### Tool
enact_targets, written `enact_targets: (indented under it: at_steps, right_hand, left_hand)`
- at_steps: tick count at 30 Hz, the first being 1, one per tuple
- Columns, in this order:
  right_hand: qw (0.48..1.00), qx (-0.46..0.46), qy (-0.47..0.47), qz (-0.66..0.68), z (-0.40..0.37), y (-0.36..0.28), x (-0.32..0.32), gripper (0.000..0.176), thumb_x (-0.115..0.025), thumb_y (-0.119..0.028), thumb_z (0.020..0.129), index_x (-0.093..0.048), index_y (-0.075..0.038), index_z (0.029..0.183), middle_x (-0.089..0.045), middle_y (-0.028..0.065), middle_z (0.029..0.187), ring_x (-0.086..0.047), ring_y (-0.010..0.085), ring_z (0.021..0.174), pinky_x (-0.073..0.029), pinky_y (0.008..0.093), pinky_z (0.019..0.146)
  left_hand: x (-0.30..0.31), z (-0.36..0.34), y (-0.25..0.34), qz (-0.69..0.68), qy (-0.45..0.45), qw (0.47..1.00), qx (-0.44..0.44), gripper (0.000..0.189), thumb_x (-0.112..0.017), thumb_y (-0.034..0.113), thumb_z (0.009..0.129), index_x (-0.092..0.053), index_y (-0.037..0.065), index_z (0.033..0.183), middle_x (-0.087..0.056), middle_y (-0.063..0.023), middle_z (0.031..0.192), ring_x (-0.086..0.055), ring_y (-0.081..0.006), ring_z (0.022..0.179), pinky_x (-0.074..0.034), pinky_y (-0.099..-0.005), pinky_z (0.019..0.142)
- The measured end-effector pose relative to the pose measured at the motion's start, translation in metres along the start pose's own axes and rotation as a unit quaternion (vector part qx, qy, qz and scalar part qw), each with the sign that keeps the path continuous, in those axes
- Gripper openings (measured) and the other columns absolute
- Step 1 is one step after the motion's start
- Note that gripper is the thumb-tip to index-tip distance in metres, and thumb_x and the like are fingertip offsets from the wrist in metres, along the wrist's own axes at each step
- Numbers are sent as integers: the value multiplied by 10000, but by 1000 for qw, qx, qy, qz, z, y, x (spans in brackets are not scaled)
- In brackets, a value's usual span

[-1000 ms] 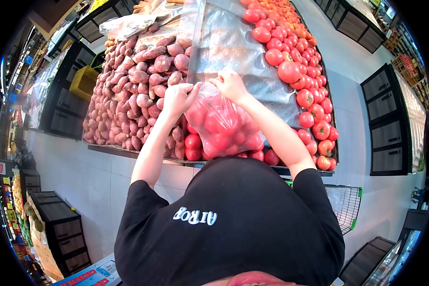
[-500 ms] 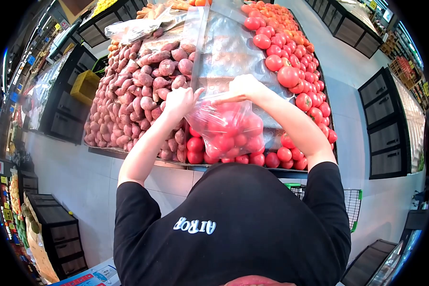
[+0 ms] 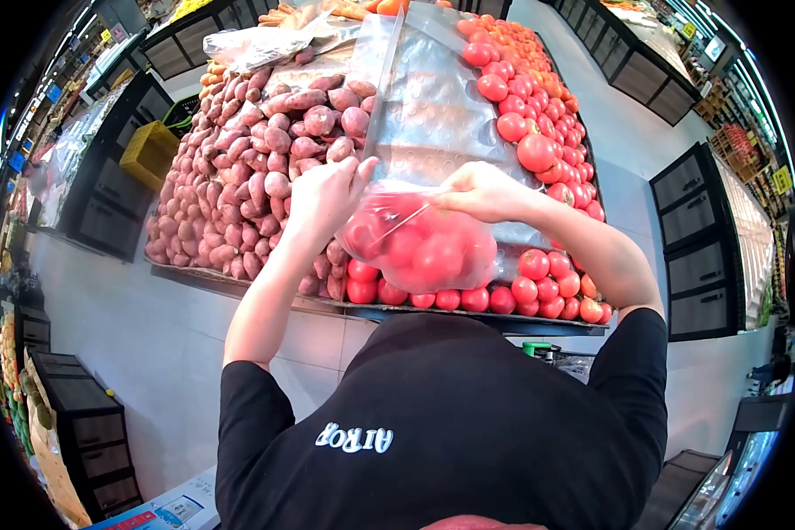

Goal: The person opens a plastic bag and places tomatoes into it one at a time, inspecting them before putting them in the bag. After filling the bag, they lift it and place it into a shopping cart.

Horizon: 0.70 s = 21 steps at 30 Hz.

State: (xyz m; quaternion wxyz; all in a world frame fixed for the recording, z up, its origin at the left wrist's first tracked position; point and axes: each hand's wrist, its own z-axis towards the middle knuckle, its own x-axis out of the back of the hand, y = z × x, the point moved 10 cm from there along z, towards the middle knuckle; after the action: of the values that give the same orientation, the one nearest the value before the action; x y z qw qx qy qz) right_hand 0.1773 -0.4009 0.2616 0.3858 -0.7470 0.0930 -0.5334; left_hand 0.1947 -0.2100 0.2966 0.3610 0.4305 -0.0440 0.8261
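Observation:
A clear plastic bag full of red tomatoes (image 3: 428, 252) hangs between my hands, low over the front edge of the produce display. My left hand (image 3: 327, 196) is closed at the bag's upper left corner, with the thumb pointing up. On the other side my right hand (image 3: 481, 192) pinches the gathered top of the bag. The plastic is pulled taut between the two hands. Loose tomatoes (image 3: 502, 300) lie in a row beneath and beside the bag. Sweet potatoes (image 3: 256, 190) are heaped just left of my left hand.
A clear divider (image 3: 382, 79) separates the sweet potatoes from the tomato side. Bare silver lining (image 3: 433, 106) shows behind the bag. More tomatoes (image 3: 537, 153) run up the right side. A yellow crate (image 3: 150, 159) stands at left, and a shopping cart's green handle (image 3: 539, 349) is below the display.
My right hand has gone from stretched over the bag's top to a pinch farther right and lower. The bag's top is pulled wider, and the whole view has shifted slightly.

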Motion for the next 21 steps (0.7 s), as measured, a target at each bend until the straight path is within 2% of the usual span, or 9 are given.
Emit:
enact_targets:
  at_steps: [2,4,8,10,12,14,17,18,21]
  right_hand:
    - [994,0,49,96,-25,-6,12,437,-636,-390,989,-732,3,824,-651,73,659,-612,139,631,-469,341,596]
    - [979,-64,79,174,-64,-21,33,353,-622,-301,1031,-756,17,952,-685,-40,783,-584,54,692,-455,247,629]
    - [917,-107,247,293,-152,-17,78,296,-638,-264,996,-731,6,918,-666,-19,762,-590,51,670,-427,226,587]
    - [894,-97,355,256,-205,-37,101,320,-648,-273,980,-723,32,916,-653,-27,742,-557,36,639,-396,202,578]
    - [889,-108,386,223,-267,-28,115,309,-649,-252,982,-700,29,861,-606,-41,722,-512,34,615,-351,212,555]
    - [842,-192,472,177,-323,-40,119,267,-689,-235,967,-737,27,950,-616,-19,754,-544,61,668,-383,198,615]
    - [810,-200,552,6,-369,-59,117,197,-647,-148,1000,-719,25,939,-568,-22,770,-501,51,702,-358,217,632]
    - [763,-258,592,33,-392,-45,115,271,-659,-195,993,-695,0,809,-497,-74,673,-442,21,630,-300,231,557]
    - [785,-352,509,-19,-456,-11,96,323,-681,-242,994,-647,-52,734,-454,-95,677,-393,3,631,-277,243,538]
  left_hand:
    - [46,5,17,-90,84,992,-8,294,-690,275,988,-667,43,810,-676,-116,694,-656,-287,576,-505,-390,522]
    - [78,-5,4,-196,174,965,16,100,-705,108,960,-718,34,894,-692,-64,732,-600,-128,545,-461,-284,508]
    - [75,-54,-26,-274,164,944,78,130,-670,76,986,-708,10,881,-697,-43,714,-573,-46,575,-442,-245,518]
    - [41,-76,-18,-347,108,924,122,145,-704,86,961,-702,17,834,-646,-37,641,-551,-74,531,-422,-266,495]
    - [12,-87,15,-298,19,953,45,156,-728,109,943,-705,33,808,-616,-39,604,-573,-107,517,-441,-287,497]
    - [-45,-115,33,-352,-121,924,89,149,-745,119,926,-712,43,803,-604,-58,592,-576,-137,501,-445,-294,497]
    - [-100,-147,75,-381,-241,892,42,169,-761,174,922,-725,45,817,-606,-88,602,-595,-163,502,-444,-300,496]
    - [-118,-163,84,-390,-291,872,51,173,-766,186,919,-730,47,823,-614,-93,608,-603,-170,505,-448,-306,499]
    - [-140,-183,114,-384,-358,851,9,165,-759,219,921,-757,61,874,-643,-89,634,-629,-192,537,-475,-316,532]
